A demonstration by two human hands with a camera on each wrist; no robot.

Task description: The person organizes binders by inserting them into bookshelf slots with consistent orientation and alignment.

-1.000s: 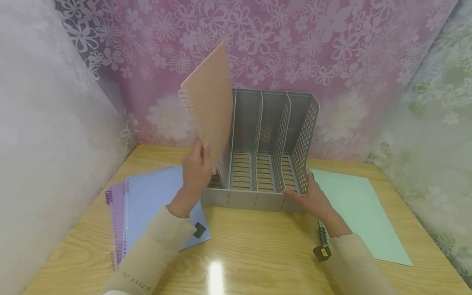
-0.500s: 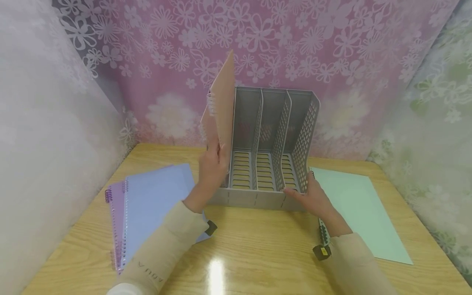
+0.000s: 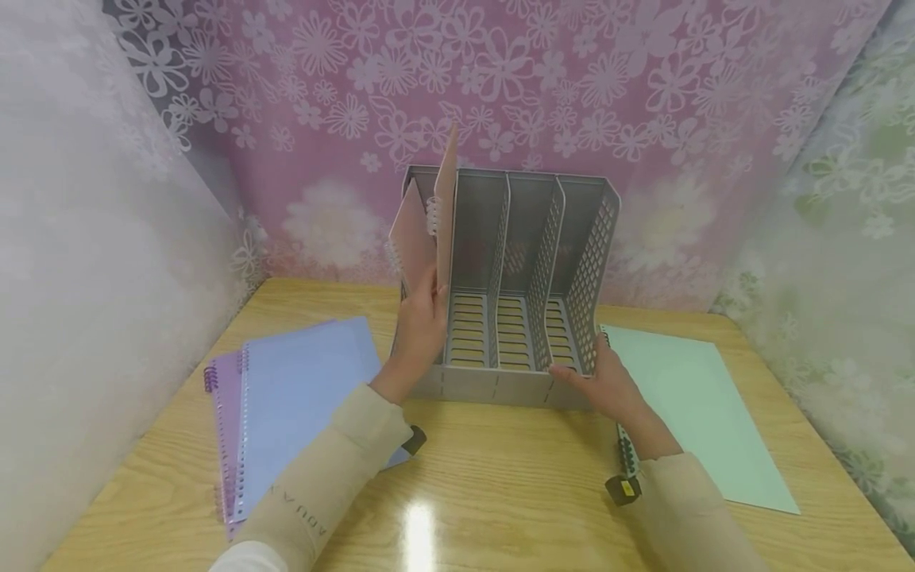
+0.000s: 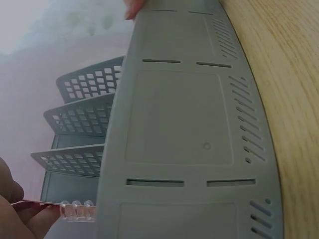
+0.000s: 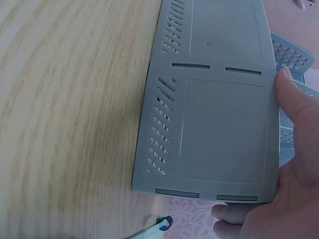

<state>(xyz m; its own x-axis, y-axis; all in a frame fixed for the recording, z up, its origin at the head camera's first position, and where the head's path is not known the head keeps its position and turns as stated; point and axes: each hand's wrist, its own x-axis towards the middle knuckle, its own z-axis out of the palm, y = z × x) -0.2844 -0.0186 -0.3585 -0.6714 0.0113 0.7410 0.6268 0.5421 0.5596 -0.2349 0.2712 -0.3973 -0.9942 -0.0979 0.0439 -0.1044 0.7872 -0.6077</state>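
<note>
A grey file organizer (image 3: 500,388) with several upright compartments stands on the table. My left hand (image 3: 420,330) pinches a peach spiral notebook (image 3: 446,191) that stands upright in the leftmost compartment. Left of it, in the same compartment, leans a pink notebook (image 3: 413,238). Clear spiral rings (image 4: 77,211) show beside my left fingers (image 4: 42,221) in the left wrist view. The notebooks' lower ends are hidden behind the hand. My right hand (image 3: 611,389) grips the organizer's front right corner; in the right wrist view its thumb (image 5: 288,92) lies over the top edge.
A blue spiral notebook (image 3: 307,389) overlaps a purple notebook (image 3: 227,397) on the left of the wooden table (image 3: 500,492). At the right lies a mint green spiral notebook (image 3: 704,421). A pink flowered cloth (image 3: 322,143) hangs behind the organizer.
My left hand has moved right and brought the peach notebook down and upright into the leftmost compartment, beside the pink one. The right hand stays on the organizer's corner.
</note>
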